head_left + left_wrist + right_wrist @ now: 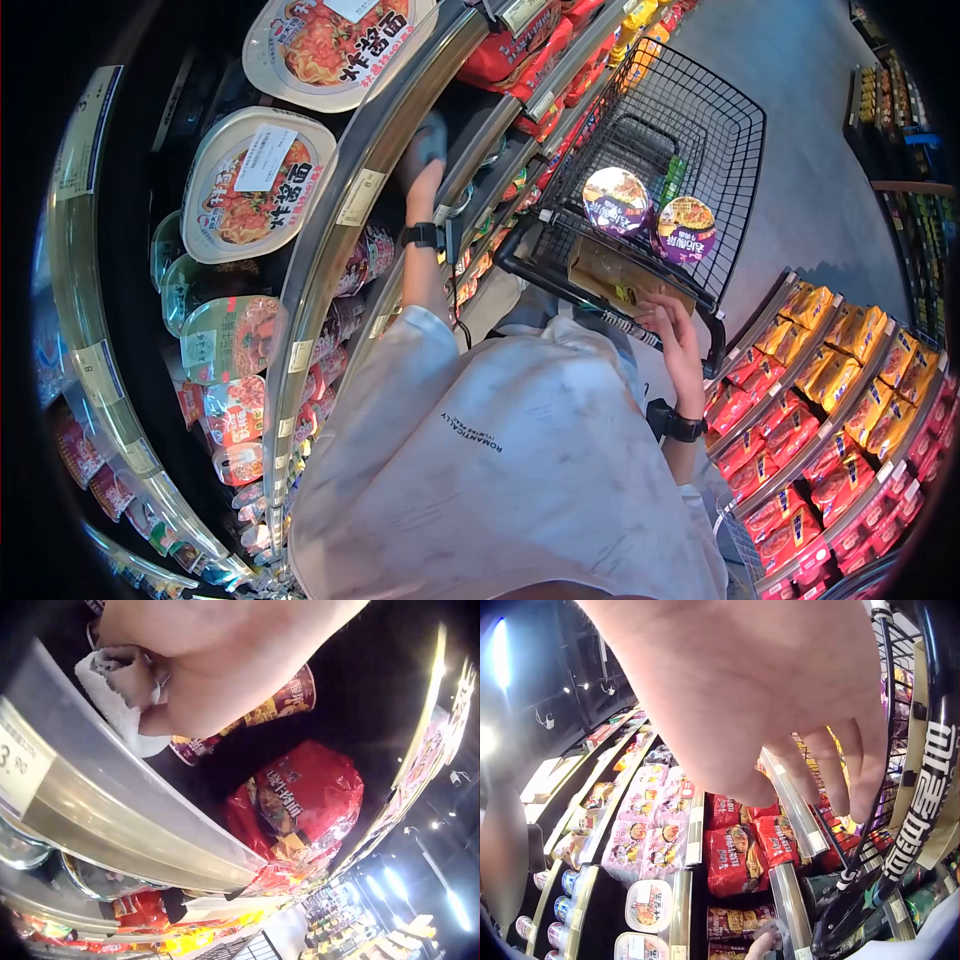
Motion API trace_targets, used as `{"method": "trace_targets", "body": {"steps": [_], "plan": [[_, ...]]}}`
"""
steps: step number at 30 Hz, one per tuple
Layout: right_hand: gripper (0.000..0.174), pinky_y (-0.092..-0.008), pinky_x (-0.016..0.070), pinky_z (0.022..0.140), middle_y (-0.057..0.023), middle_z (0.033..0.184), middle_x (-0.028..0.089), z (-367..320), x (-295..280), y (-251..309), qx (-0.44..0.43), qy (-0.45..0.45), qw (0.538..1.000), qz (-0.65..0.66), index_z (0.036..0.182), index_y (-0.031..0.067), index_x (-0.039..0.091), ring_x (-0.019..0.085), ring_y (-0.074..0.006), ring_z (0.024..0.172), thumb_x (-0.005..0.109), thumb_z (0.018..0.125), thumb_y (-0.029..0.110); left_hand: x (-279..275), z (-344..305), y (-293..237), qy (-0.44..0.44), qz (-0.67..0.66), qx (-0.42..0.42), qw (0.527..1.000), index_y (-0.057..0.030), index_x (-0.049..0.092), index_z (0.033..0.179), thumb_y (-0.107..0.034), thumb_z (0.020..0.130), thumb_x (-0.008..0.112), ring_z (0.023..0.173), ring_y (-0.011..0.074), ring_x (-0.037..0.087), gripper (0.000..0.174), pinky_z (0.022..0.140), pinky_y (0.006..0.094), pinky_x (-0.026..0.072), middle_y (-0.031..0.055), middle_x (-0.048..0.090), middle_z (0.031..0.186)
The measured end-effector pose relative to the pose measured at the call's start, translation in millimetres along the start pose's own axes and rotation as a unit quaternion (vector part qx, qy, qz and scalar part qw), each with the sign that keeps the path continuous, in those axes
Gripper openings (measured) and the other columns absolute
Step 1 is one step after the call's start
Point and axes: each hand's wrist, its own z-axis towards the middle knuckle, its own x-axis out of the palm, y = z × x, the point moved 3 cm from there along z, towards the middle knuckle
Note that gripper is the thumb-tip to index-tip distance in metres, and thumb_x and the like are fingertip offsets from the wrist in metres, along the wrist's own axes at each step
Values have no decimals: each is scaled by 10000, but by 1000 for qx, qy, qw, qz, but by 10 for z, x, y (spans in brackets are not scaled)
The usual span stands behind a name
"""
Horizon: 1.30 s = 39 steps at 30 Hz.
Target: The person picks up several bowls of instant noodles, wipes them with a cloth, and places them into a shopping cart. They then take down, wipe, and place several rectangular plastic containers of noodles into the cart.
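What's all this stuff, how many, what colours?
Cart: 1, black, beside the shelves.
Noodle bowls: 2, purple and white, in the cart.
Box: 1, brown, by the cart's handle.
Noodle tubs: at least 2, white, left shelf.
Food packs: many, red, yellow, pink, on shelves.
Cloth: 1, whitish, inside a shelf.
Wristbands: 2, black, worn.
Shirt: 1, white, worn.
Left hand: 1, bare, holding the cloth.
Right hand: 1, bare, by the cart's handle.

the left arm [427, 285] stretches forward, the left hand [424, 186] at its end curling its fingers in a grip, while the right arm [682, 463] reaches less far, the right hand [681, 347] holding its fingers relaxed and slightly bent.
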Motion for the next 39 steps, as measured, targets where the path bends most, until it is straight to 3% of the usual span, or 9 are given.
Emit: {"method": "trace_targets", "body": {"steps": [4,7,13,15,18,24,27,30,39], "plan": [[306,-297,477,926,-91,1171,640,-30,-29,-7,3,4,1000,11,1280,-6,548,623,-154,997,490,1058,197,137,-191,-320,133,-392,-90,906,-31,659,1000,-36,843,597,920,145,629,168,825,298,501,32,662,968],[304,-293,478,920,-90,1168,642,-48,-32,-9,5,-3,1000,18,1278,-6,547,622,-153,995,491,1057,196,99,-572,-659,58,-471,-117,872,-24,637,901,10,841,560,791,94,581,103,735,215,436,11,615,823],[305,-291,486,904,-91,1150,654,37,-2,-36,-15,8,1000,-8,1271,-8,547,629,-157,991,492,1058,203,-287,-982,-652,-192,-18,70,979,28,693,1100,21,870,496,957,276,680,303,884,336,503,180,716,1018],[305,-292,488,901,-91,1147,656,57,19,-48,-19,12,1000,-10,1269,-9,547,631,-158,988,492,1058,204,-393,-1002,-757,-160,167,4,973,-16,674,1181,-60,880,512,972,362,681,346,885,371,516,244,703,1014],[301,-291,489,899,-96,1145,659,81,58,-44,-31,26,999,-19,1269,-11,547,636,-162,982,490,1058,197,-183,-742,-154,-23,186,-43,981,-66,647,1254,-180,898,515,1002,416,654,397,920,432,505,258,691,1020],[289,-284,484,894,-91,1128,659,9,92,53,-37,22,999,-14,1263,-6,548,631,-153,967,492,1057,189,396,138,275,17,122,-8,992,-120,535,1419,-278,952,447,1296,377,524,501,1104,446,362,269,579,1333],[284,-279,478,896,-87,1135,654,-65,69,-6,-26,16,999,-30,1259,-5,550,622,-141,959,498,1055,185,551,565,199,-36,295,133,945,-127,538,1405,-323,980,412,1359,370,457,484,1131,491,310,237,545,1392],[285,-277,474,899,-87,1140,653,-154,59,-50,-29,-1,999,-36,1259,-3,553,617,-135,956,502,1053,187,578,921,-88,36,227,46,972,-102,575,1335,-348,1001,393,1399,373,396,453,1135,522,283,190,522,1433],[284,-287,479,919,-97,1174,639,-245,-9,-178,-15,-20,1000,15,1272,2,541,628,-148,968,491,1051,173,671,169,-513,98,222,26,970,-206,583,1367,-136,907,426,1245,411,539,491,1076,420,411,260,567,1314]]}}
